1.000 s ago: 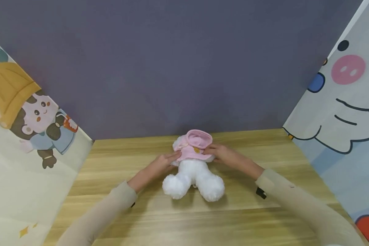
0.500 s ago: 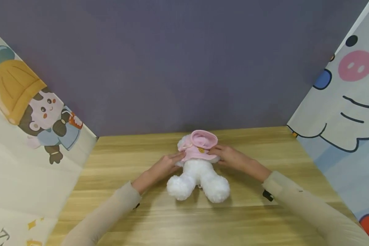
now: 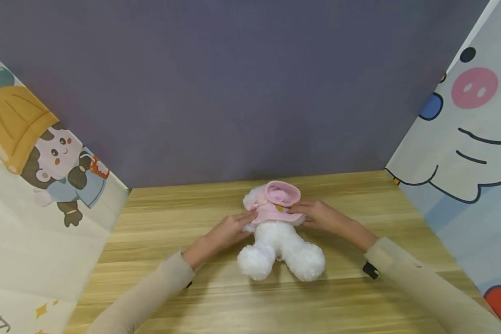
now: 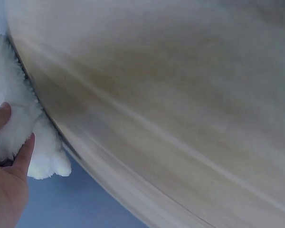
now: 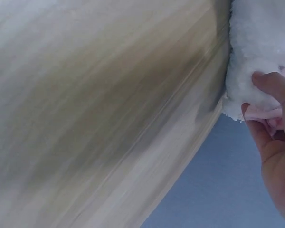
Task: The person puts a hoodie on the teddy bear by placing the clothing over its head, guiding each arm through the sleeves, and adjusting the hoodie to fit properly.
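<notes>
A white plush toy (image 3: 271, 239) lies on the wooden table, its two stubby legs pointing toward me. Pink clothing (image 3: 273, 213) with a small yellow patch covers its far part, and a round pink opening (image 3: 283, 193) faces up there. On the left side, my left hand (image 3: 229, 230) holds the toy at the garment's edge; in the left wrist view its thumb and fingers press into white fur (image 4: 12, 95). My right hand (image 3: 323, 217) grips the opposite side, with thumb and finger around fur and pink cloth (image 5: 263, 114) in the right wrist view.
The wooden table (image 3: 171, 211) ends at a dark grey-blue wall (image 3: 250, 93) just behind the toy. Panels with cartoon prints stand at both sides, the left panel (image 3: 25, 250) and the right panel (image 3: 451, 232).
Both hands and the plush toy have shifted slightly to the right and a little toward me. The hold on each side looks the same. The head view has also swayed a little.
</notes>
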`<state>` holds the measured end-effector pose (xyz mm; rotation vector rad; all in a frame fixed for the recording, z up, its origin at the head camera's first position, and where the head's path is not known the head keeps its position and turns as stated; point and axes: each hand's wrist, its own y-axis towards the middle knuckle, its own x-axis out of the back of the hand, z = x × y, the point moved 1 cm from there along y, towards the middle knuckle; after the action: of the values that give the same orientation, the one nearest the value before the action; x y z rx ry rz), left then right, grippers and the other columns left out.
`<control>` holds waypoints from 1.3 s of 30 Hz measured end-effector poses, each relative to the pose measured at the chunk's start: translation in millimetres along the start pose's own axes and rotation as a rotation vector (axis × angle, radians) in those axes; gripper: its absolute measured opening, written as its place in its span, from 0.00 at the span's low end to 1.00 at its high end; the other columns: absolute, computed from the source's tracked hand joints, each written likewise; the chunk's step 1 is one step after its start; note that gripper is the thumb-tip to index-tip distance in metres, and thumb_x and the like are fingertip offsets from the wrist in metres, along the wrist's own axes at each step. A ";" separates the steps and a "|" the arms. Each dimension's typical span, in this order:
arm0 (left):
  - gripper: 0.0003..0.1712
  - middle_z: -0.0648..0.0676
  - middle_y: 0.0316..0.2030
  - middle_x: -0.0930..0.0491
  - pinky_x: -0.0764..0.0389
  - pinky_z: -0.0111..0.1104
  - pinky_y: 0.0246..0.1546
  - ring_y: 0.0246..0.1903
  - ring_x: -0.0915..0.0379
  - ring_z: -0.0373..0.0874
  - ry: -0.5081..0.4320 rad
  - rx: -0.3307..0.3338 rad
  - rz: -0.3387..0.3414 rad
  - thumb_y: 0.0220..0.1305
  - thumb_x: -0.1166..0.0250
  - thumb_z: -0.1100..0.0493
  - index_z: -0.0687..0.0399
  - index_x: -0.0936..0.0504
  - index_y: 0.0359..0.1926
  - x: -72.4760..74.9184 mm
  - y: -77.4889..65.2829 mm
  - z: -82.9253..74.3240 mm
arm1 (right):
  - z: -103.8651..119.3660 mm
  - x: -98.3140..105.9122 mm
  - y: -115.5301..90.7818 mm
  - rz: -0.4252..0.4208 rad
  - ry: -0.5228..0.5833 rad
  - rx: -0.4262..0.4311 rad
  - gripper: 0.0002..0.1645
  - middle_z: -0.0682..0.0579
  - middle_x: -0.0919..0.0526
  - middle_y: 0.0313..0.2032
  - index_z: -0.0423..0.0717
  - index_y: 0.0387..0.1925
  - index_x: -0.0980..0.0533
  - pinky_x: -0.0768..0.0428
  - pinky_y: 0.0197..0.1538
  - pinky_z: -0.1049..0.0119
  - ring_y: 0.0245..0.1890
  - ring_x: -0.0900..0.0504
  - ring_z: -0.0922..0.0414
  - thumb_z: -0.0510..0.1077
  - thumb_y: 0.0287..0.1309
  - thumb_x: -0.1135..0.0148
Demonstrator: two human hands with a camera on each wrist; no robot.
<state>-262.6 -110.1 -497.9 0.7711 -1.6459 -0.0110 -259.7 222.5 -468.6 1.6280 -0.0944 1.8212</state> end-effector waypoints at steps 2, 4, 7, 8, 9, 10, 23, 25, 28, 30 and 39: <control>0.34 0.67 0.63 0.25 0.20 0.36 0.55 0.58 0.22 0.58 -0.002 0.003 -0.013 0.61 0.27 0.64 0.71 0.27 0.66 0.7 -1.3 -2.2 | 1.8 0.5 -0.1 -0.006 0.003 -0.006 0.31 0.43 0.16 0.54 0.43 0.55 0.20 0.15 0.50 0.53 0.52 0.16 0.45 0.33 0.47 0.21; 0.34 0.67 0.63 0.25 0.20 0.37 0.55 0.59 0.22 0.58 -0.002 0.009 -0.024 0.61 0.27 0.64 0.71 0.27 0.66 0.9 -2.6 -3.2 | 3.6 -0.1 0.8 -0.012 0.008 -0.010 0.31 0.42 0.16 0.55 0.43 0.56 0.20 0.15 0.50 0.54 0.52 0.16 0.45 0.32 0.47 0.22; 0.33 0.68 0.62 0.25 0.20 0.37 0.56 0.59 0.23 0.59 0.005 0.009 -0.024 0.62 0.27 0.65 0.72 0.27 0.66 -0.6 -4.6 -3.3 | 5.7 -3.3 2.8 -0.006 0.009 0.006 0.31 0.43 0.16 0.54 0.42 0.55 0.20 0.15 0.49 0.55 0.51 0.15 0.46 0.31 0.47 0.22; 0.33 0.69 0.62 0.25 0.20 0.38 0.56 0.59 0.23 0.59 0.007 0.008 -0.021 0.62 0.28 0.64 0.72 0.27 0.66 -1.2 -5.6 -3.4 | 6.3 -4.9 3.3 -0.001 0.002 0.014 0.31 0.43 0.16 0.53 0.42 0.55 0.20 0.15 0.49 0.55 0.51 0.15 0.46 0.31 0.46 0.22; 0.33 0.69 0.62 0.25 0.20 0.38 0.56 0.59 0.23 0.59 0.010 0.009 -0.018 0.63 0.28 0.64 0.72 0.27 0.66 -1.8 -6.7 -3.4 | 7.2 -6.2 4.0 0.002 0.003 0.023 0.31 0.43 0.16 0.53 0.42 0.55 0.20 0.15 0.49 0.56 0.50 0.15 0.47 0.31 0.46 0.22; 0.33 0.69 0.62 0.25 0.20 0.38 0.55 0.59 0.23 0.60 0.013 0.007 -0.016 0.63 0.28 0.64 0.72 0.27 0.66 -2.0 -6.9 -1.8 | 7.2 -7.5 5.2 0.000 -0.004 0.032 0.31 0.43 0.16 0.52 0.42 0.55 0.20 0.15 0.48 0.56 0.50 0.15 0.47 0.30 0.45 0.22; 0.28 0.69 0.58 0.21 0.20 0.39 0.55 0.57 0.21 0.59 0.002 -0.006 -0.008 0.63 0.30 0.67 0.72 0.24 0.62 -5.2 -6.9 2.1 | 10.0 -17.9 1.6 -0.020 -0.005 -0.012 0.33 0.42 0.16 0.54 0.42 0.56 0.20 0.15 0.51 0.53 0.53 0.16 0.44 0.27 0.45 0.24; 0.28 0.69 0.59 0.21 0.20 0.39 0.55 0.57 0.21 0.59 -0.006 0.011 -0.011 0.62 0.30 0.68 0.72 0.24 0.63 -6.3 -7.3 -0.8 | 11.8 -16.7 -0.3 -0.013 0.006 -0.032 0.33 0.42 0.17 0.55 0.42 0.57 0.21 0.16 0.51 0.53 0.53 0.16 0.44 0.27 0.45 0.25; 0.29 0.68 0.59 0.22 0.20 0.38 0.56 0.58 0.22 0.58 -0.020 0.046 -0.020 0.62 0.30 0.69 0.72 0.24 0.63 -9.5 -9.0 -6.5 | 15.9 -14.2 -3.1 -0.005 0.018 -0.059 0.33 0.43 0.17 0.55 0.42 0.56 0.20 0.16 0.53 0.53 0.54 0.17 0.45 0.27 0.45 0.25; 0.29 0.68 0.59 0.22 0.20 0.37 0.56 0.58 0.21 0.57 -0.022 0.058 -0.014 0.62 0.30 0.69 0.71 0.24 0.64 -11.1 -11.3 -10.5 | 19.3 -12.6 -5.3 -0.006 0.029 -0.056 0.32 0.43 0.16 0.55 0.41 0.56 0.20 0.16 0.52 0.53 0.54 0.16 0.45 0.28 0.45 0.24; 0.29 0.65 0.61 0.22 0.19 0.38 0.56 0.59 0.22 0.55 0.076 0.074 0.059 0.70 0.34 0.57 0.67 0.25 0.66 7.2 -15.6 -16.2 | 20.9 -3.6 4.8 0.079 0.064 -0.014 0.26 0.43 0.17 0.54 0.41 0.57 0.22 0.15 0.50 0.56 0.50 0.15 0.48 0.36 0.57 0.26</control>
<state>-241.1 -119.2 -494.1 0.7695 -1.6034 0.1205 -244.5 207.2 -465.5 1.5749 -0.1442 1.9259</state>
